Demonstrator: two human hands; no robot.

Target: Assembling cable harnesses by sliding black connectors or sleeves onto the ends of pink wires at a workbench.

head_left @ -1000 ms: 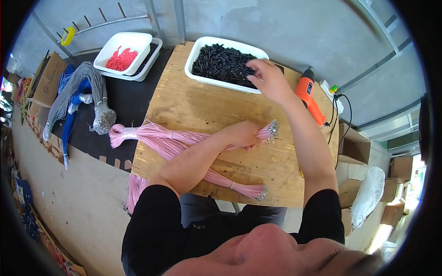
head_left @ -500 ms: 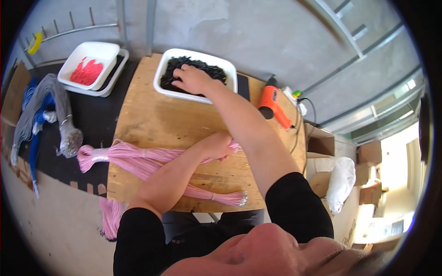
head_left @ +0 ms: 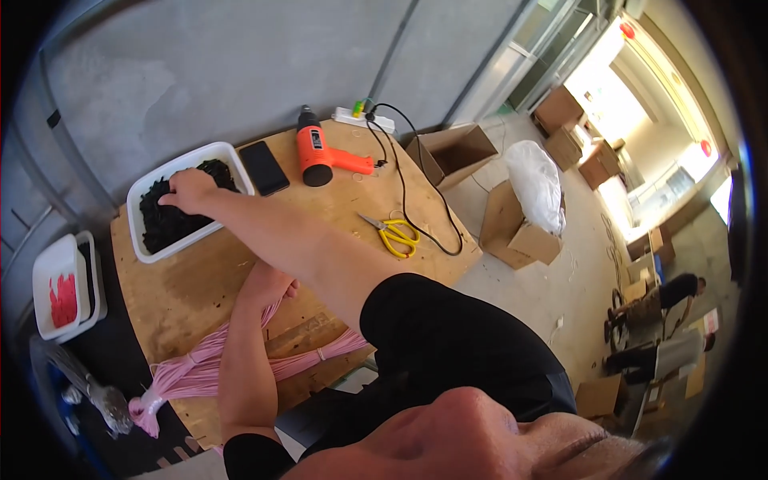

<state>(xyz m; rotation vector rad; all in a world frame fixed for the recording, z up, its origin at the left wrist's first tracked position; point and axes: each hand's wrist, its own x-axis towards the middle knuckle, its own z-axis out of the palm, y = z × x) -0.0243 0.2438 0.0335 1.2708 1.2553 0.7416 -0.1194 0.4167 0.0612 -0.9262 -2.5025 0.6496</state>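
Right hand (head_left: 189, 190) reaches across the wooden table (head_left: 416, 200) into the white tray (head_left: 152, 178), fingers curled down among the black pieces (head_left: 164, 222). Whether it has any pinched cannot be told; the fingertips are buried in the heap.

Left hand (head_left: 270, 282) lies on the pink wires (head_left: 204, 370) near the table's middle. It appears closed over the bundle, though the right forearm hides most of the grip.

Handling, as judged: the black pieces are small, light and loose, likely short sleeves or tubing; best taken a few at a time by fingertip pinch. The wires are thin, limp and long, tied into a bundle that droops over the table's near edge. They would splay if let go, so hold them close to the working end.

Beyond the tray lie a black phone (head_left: 264, 167), an orange heat gun (head_left: 318, 154) with black cord, and yellow scissors (head_left: 394, 234). A second white tray with red pieces (head_left: 62, 298) sits at left.
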